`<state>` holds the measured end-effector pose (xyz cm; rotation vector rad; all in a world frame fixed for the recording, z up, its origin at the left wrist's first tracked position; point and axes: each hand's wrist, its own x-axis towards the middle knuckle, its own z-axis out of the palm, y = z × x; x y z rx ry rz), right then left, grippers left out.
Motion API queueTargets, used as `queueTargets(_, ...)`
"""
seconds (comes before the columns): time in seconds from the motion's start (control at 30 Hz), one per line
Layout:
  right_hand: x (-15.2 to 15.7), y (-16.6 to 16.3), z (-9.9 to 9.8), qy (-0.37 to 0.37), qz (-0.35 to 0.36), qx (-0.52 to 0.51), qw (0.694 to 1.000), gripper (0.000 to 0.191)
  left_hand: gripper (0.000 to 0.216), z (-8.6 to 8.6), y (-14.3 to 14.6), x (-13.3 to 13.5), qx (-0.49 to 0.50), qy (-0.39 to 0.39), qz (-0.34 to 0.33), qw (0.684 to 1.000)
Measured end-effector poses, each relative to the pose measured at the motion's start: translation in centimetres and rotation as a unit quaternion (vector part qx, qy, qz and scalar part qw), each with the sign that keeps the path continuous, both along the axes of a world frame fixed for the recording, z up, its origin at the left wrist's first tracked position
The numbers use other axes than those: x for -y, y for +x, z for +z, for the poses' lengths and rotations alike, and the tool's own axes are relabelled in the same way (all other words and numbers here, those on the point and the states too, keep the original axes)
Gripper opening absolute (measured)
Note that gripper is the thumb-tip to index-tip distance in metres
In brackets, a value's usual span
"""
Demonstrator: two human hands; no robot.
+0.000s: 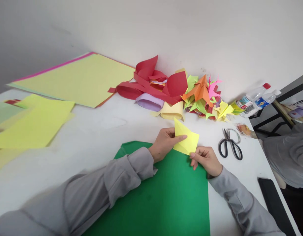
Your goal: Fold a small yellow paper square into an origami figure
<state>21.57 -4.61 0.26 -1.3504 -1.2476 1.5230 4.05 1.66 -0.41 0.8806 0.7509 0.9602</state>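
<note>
A small folded piece of yellow paper [186, 139] is held up just above a big green sheet [163, 200] on the white table [97, 137]. My left hand [163, 143] pinches its left side, thumb across the front. Fingers of my right hand [207, 159] are closed on its lower right corner. Both arms wear grey sleeves.
Black scissors [230, 147] lie right of my hands. Behind are a heap of folded paper figures [204, 98], red and pale paper scraps [153, 87], large coloured sheets [77, 78], yellow sheets [34, 123] at left, two plastic bottles [256, 97], a dark phone [274, 203] near the table edge.
</note>
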Motion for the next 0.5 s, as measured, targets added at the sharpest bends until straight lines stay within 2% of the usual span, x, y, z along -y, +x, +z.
queueTargets(0.17,-0.05,0.01,-0.03,0.019,-0.014,-0.009,1.000,0.036,0.034,-0.11,0.03,-0.07,0.000,0.001,-0.004,1.000)
queueTargets(0.33,-0.13,-0.15,-0.19,0.044,-0.030,0.004,0.999,0.034,0.032,0.16,0.05,0.12,-0.040,0.031,-0.014,0.999)
queueTargets(0.5,-0.14,-0.11,-0.56,0.058,-0.067,0.001,0.996,0.034,0.034,0.08,0.04,-0.03,-0.057,0.042,-0.021,0.997)
